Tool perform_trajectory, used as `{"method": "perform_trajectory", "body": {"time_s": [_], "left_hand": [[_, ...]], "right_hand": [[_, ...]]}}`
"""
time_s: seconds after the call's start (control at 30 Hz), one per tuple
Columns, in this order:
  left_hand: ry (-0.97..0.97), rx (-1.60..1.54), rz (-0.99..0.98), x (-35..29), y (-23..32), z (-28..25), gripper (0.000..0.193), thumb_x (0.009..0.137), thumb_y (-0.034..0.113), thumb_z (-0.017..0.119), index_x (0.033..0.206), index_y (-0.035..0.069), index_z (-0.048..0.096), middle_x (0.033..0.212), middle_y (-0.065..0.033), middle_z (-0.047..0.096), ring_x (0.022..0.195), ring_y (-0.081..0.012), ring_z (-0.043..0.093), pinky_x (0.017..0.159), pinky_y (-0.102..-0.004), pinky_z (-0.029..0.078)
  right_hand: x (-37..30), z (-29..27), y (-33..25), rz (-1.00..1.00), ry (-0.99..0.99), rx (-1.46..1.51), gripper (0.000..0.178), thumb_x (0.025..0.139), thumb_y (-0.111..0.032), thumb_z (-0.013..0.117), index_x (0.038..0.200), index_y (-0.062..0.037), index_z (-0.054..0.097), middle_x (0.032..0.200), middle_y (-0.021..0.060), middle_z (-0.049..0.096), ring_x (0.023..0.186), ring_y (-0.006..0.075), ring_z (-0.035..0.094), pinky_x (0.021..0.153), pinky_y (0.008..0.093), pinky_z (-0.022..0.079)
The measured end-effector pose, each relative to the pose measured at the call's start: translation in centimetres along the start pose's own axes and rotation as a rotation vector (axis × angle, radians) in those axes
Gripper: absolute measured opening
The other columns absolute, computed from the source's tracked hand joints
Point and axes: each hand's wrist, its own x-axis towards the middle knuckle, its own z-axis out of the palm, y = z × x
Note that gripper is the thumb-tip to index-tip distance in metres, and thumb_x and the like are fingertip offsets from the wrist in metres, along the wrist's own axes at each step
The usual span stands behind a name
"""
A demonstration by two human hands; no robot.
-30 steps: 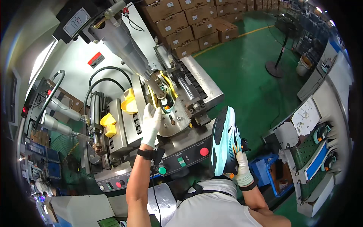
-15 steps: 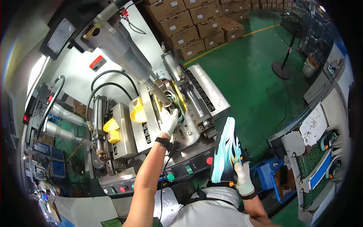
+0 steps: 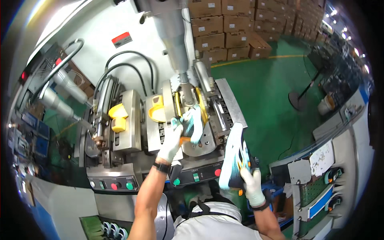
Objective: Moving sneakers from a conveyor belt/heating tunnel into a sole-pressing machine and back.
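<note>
A light-blue and black sneaker [image 3: 195, 127] sits tilted between the yellow-edged pads [image 3: 201, 106] of a metal press, beneath its upright steel rod [image 3: 186, 93]. My left hand [image 3: 172, 143], in a white glove, is closed on the near left side of that sneaker; its fingertips are partly hidden. On the right, a second sneaker [image 3: 231, 160], light blue with black and orange parts, is held up off the machine. My gloved right hand [image 3: 253, 186] grips it by its lower right part, thumb on the upper.
Left of the sneaker stand metal blocks with yellow pads [image 3: 157, 113]. A control panel with coloured buttons [image 3: 196, 176] runs along the machine's front. Stacked cartons [image 3: 210, 42] stand behind, a fan [image 3: 298, 100] at the right. More sneakers lie on a rack [image 3: 333, 176] and at the lower left [image 3: 114, 231].
The sneaker in the press has come up and toward me, tilted, with my left hand now on it. My right hand still holds the other sneaker. The whole view has turned.
</note>
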Motion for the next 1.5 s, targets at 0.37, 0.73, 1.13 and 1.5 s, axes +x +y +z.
{"method": "perform_trajectory", "body": {"time_s": [0.37, 0.73, 1.13, 1.5], "left_hand": [[0.178, 0.293, -0.608, -35.8, 3.1, -9.1, 0.044, 0.098, 0.018, 0.051, 0.134, -0.007, 0.047, 0.115, -0.0169, 0.063, 0.106, -0.0222, 0.062, 0.092, -0.0339, 0.049], [0.914, 0.721, -0.263, -52.5, -32.9, -13.6, 0.065, 0.094, 0.012, 0.052, 0.15, 0.0, 0.022, 0.132, -0.0302, 0.054, 0.13, -0.0421, 0.047, 0.106, -0.0445, 0.04], [0.869, 0.586, -0.351, -60.6, -23.3, -21.0, 0.071, 0.091, 0.035, 0.068, 0.145, -0.001, 0.04, 0.147, -0.024, 0.043, 0.139, -0.0386, 0.037, 0.116, -0.043, 0.031], [0.72, 1.486, -0.93, -72.1, -30.0, -46.3, 0.015, 0.091, 0.018, 0.056, 0.096, 0.013, 0.069, 0.101, -0.0067, 0.065, 0.095, -0.0276, 0.065, 0.076, -0.0405, 0.054]], "right_hand": [[33.3, 17.1, 13.0, -0.161, -0.182, -1.37, 0.042, 0.083, -0.035, 0.07, 0.107, 0.0002, 0.07, 0.104, 0.0217, 0.071, 0.1, 0.0372, 0.069, 0.085, 0.0437, 0.053], [38.7, 13.2, 12.0, -0.197, -0.517, -1.093, 0.034, 0.087, -0.039, 0.069, 0.103, -0.0091, 0.07, 0.085, 0.0063, 0.069, 0.066, 0.0158, 0.064, 0.063, 0.0327, 0.051], [-3.7, 15.7, 27.7, -0.592, -0.936, -1.771, 0.106, 0.07, -0.027, 0.084, 0.148, 0.0129, 0.024, 0.158, 0.0339, 0.017, 0.149, 0.0453, 0.015, 0.118, 0.0572, 0.018], [-15.0, 7.6, 32.4, -0.18, -1.306, -1.651, 0.085, 0.085, -0.023, 0.076, 0.149, 0.0075, 0.029, 0.155, 0.0306, 0.027, 0.145, 0.044, 0.027, 0.119, 0.0459, 0.026]]}}
